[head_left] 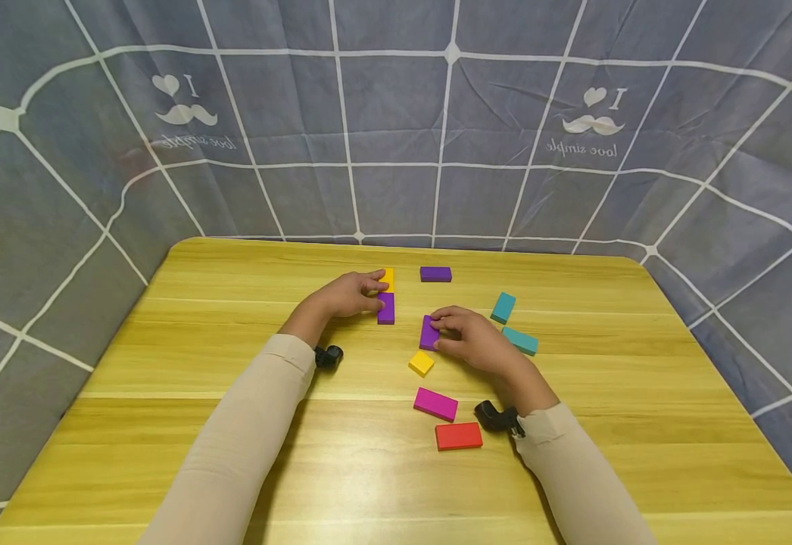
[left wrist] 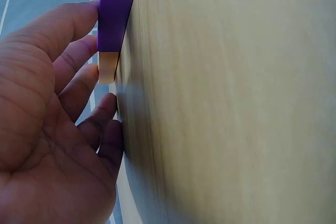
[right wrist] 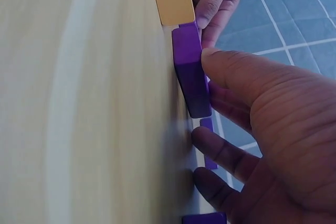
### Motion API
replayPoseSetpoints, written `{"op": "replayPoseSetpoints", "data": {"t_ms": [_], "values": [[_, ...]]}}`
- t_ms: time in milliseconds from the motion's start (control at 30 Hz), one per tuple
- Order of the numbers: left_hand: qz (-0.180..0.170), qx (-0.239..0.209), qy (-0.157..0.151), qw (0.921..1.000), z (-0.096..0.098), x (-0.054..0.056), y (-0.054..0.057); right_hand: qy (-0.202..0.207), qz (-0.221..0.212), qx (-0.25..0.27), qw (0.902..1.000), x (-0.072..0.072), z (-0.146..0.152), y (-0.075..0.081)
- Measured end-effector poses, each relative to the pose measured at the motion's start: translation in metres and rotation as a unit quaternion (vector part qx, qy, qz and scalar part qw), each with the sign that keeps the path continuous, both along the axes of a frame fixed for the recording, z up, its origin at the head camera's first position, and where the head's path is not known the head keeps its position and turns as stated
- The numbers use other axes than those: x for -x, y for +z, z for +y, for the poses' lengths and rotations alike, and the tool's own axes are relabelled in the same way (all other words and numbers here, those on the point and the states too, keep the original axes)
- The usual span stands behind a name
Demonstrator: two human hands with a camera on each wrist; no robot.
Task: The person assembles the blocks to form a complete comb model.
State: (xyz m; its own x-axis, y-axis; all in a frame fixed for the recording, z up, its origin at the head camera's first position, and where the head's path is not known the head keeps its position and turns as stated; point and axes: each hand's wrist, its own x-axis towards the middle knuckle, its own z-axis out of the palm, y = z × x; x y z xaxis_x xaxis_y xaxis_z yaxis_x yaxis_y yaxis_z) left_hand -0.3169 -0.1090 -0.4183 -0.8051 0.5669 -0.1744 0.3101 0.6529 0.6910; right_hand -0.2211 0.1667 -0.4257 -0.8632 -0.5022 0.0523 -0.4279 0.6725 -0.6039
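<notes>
My left hand rests its thumb on a purple block and its fingertips on a yellow block end to end with it. In the left wrist view the purple block and yellow block meet, with the lower fingers spread beside the table. My right hand touches another purple block with thumb and index finger; the other fingers are apart from it. In the right wrist view the thumb lies on the edge of this purple block. A small yellow block lies just nearer.
A third purple block lies at the back. Two teal blocks are right of my right hand. Nearer lie a magenta block and a red block. A grey checked cloth hangs behind the wooden table.
</notes>
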Motion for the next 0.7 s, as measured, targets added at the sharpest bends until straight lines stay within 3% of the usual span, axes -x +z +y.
{"op": "replayPoseSetpoints", "data": {"t_ms": [700], "values": [[-0.004,0.004,0.015,0.9999,0.0016,0.0007,-0.0003,0.031,0.003,0.004,0.9995,0.0064,-0.0105,-0.0027]]}}
